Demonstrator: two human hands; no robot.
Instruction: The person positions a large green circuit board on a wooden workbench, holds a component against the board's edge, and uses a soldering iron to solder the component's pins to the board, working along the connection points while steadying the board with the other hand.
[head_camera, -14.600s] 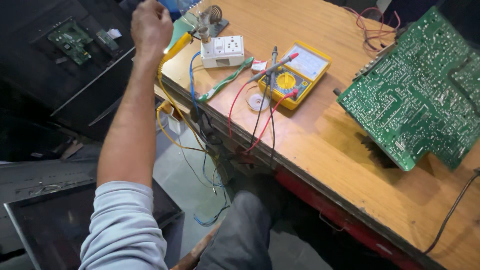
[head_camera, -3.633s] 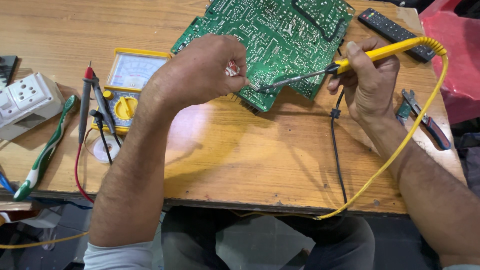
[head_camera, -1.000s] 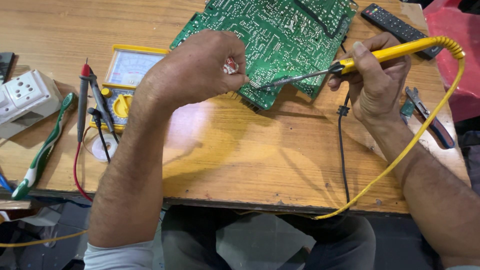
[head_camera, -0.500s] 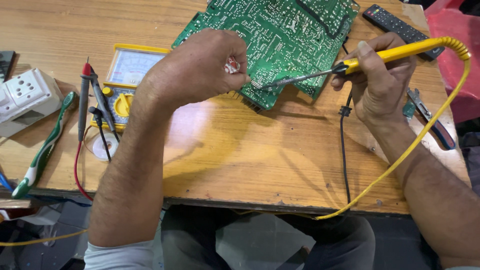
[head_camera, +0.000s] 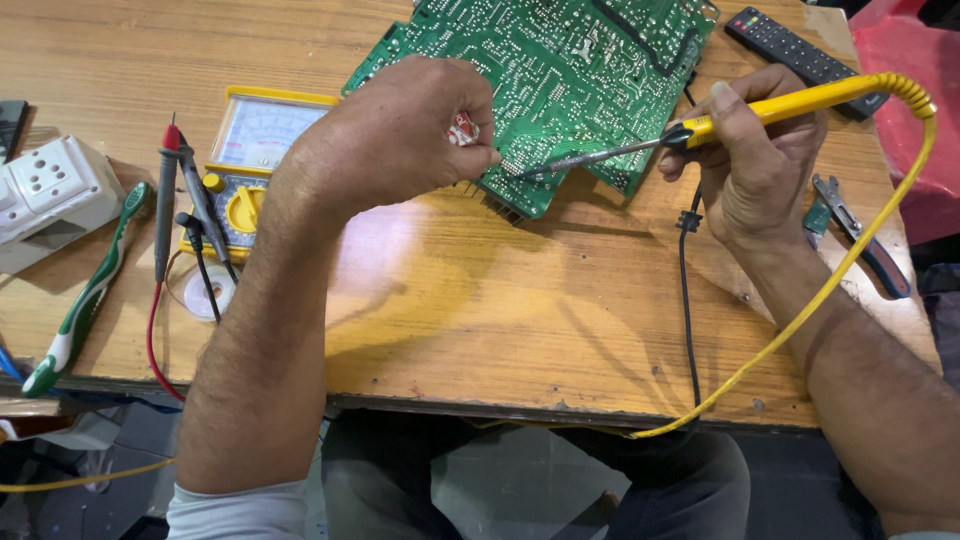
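A large green circuit board (head_camera: 560, 70) lies solder side up on the wooden workbench (head_camera: 480, 310). My right hand (head_camera: 755, 165) grips a yellow-handled soldering iron (head_camera: 790, 103); its metal tip reaches left to the board's near edge. My left hand (head_camera: 400, 135) is closed in a fist beside that spot, pinching a small red and white thing (head_camera: 463, 130) between fingers and thumb. What that thing is cannot be made out. The iron's yellow cord (head_camera: 830, 280) loops down over the bench's front edge.
A yellow analog multimeter (head_camera: 245, 150) with red and black probes (head_camera: 170, 200) sits at the left, near a white socket box (head_camera: 50, 190), a green toothbrush (head_camera: 85, 300) and a solder reel (head_camera: 210, 292). A black remote (head_camera: 790, 45) and pliers (head_camera: 860, 240) lie at the right. A black cable (head_camera: 688, 300) crosses the bench.
Both hands have stayed in nearly the same pose at the board's near edge over the last second. The iron's tip has shifted only slightly along the board.
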